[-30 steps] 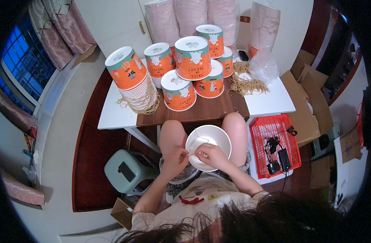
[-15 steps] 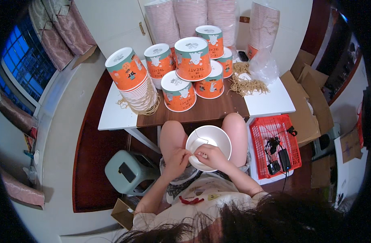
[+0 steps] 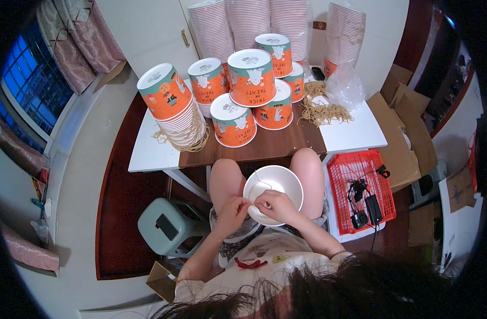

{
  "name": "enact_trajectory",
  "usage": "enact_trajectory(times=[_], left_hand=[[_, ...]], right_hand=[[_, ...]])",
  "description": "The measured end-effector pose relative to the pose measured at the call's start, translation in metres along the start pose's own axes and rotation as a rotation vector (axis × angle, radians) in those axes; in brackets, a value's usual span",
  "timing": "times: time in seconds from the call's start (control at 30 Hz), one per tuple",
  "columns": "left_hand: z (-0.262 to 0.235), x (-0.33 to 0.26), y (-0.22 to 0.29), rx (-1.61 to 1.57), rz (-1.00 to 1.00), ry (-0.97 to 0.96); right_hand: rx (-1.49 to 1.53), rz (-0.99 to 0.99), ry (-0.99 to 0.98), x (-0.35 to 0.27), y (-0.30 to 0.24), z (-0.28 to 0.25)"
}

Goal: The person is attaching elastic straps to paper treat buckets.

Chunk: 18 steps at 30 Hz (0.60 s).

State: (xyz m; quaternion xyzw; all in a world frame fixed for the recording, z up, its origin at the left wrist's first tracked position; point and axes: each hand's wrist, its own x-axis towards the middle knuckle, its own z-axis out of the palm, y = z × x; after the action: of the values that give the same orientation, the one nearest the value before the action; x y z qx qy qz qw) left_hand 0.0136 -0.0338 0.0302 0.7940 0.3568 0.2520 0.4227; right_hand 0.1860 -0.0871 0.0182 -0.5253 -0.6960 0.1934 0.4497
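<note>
A paper bucket point(image 3: 292, 183), white inside, rests between my thighs with its opening up. A thin tan cord point(image 3: 262, 181) curves across the inside of it, from the far rim toward my right fingers. My left hand point(image 3: 234, 213) is closed at the bucket's left rim, its fingertips pinched there. My right hand point(image 3: 276, 206) reaches over the opening with bent fingers and meets the left fingertips at the rim. The cord's end is hidden under the fingers.
On the table point(image 3: 243, 155) ahead stand orange paper buckets point(image 3: 252, 80), upside down, and a bucket stack point(image 3: 169, 98) draped with cords. Loose tan cords point(image 3: 325, 112) lie at right beside a clear plastic bag point(image 3: 345, 87). A red basket point(image 3: 339, 199) and a stool point(image 3: 153, 212) flank me.
My hands stay at the rim with only slight finger movement. The bucket keeps its place on my lap.
</note>
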Motion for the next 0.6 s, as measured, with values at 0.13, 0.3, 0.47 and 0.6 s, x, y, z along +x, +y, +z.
enact_trajectory(times=[0.13, 0.3, 0.47, 0.6], left_hand=[[0.002, -0.003, -0.007, 0.025, 0.077, 0.031], [0.000, -0.006, -0.005, 0.076, 0.027, 0.007], [0.000, -0.009, -0.008, 0.022, 0.049, 0.016], [-0.001, -0.009, -0.007, -0.002, 0.015, -0.002]], right_hand=[[-0.012, 0.004, -0.001, 0.000, -0.001, 0.000], [0.003, 0.031, -0.005, -0.001, 0.001, 0.004], [0.012, 0.066, 0.020, -0.003, 0.001, 0.009], [-0.021, 0.077, 0.044, -0.003, -0.002, 0.008]])
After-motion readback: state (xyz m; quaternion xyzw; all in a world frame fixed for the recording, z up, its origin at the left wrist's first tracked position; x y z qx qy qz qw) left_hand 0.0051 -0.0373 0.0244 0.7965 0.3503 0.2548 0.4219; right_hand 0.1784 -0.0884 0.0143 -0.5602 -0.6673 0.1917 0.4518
